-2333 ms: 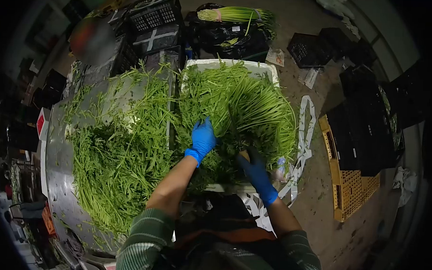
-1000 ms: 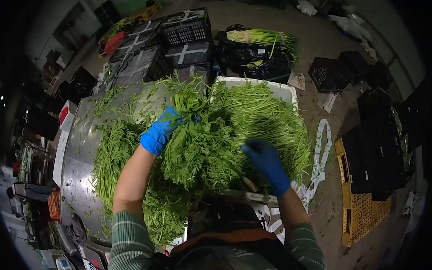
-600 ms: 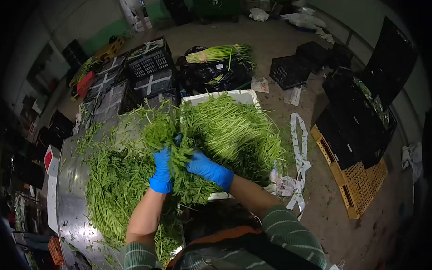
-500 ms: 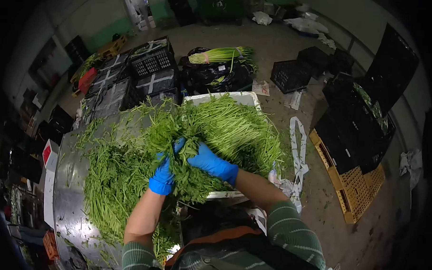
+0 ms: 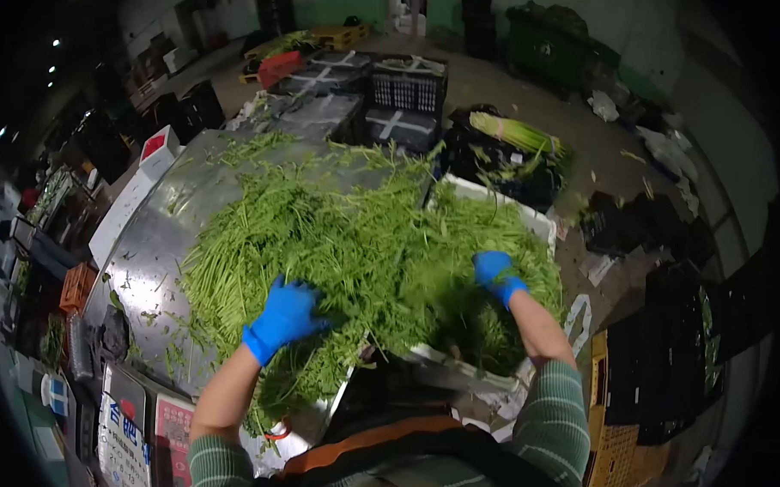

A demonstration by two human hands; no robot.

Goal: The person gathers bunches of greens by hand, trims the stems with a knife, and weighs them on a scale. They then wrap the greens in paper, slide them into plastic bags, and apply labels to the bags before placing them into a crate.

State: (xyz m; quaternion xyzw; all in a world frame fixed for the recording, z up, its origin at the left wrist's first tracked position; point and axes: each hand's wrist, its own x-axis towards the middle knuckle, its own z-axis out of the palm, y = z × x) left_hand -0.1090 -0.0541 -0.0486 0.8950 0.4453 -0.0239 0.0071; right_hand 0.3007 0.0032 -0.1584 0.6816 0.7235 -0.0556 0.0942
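Note:
My left hand (image 5: 284, 319), in a blue glove, rests on a large heap of leafy greens (image 5: 262, 230) with its fingers apart. The heap has thin pale stems at its left side and covers much of a metal table (image 5: 153, 261). My right hand (image 5: 497, 276), also gloved in blue, is over a white foam box (image 5: 541, 225) at the table's right. Its fingers curl down into blurred leafy greens (image 5: 440, 284), and their tips are hidden. More greens fill the box and spill over its left edge onto the heap.
Black crates (image 5: 406, 91) stand beyond the table. Behind the foam box, a tied bundle of green stalks (image 5: 514, 132) lies on black plastic. A yellow pallet (image 5: 619, 440) and dark crates (image 5: 661, 339) are at right. A printed carton (image 5: 126, 427) sits at lower left.
My hands, close together in the greens before, are now far apart: the left has moved left and down, the right to the right over the box. The view has turned left.

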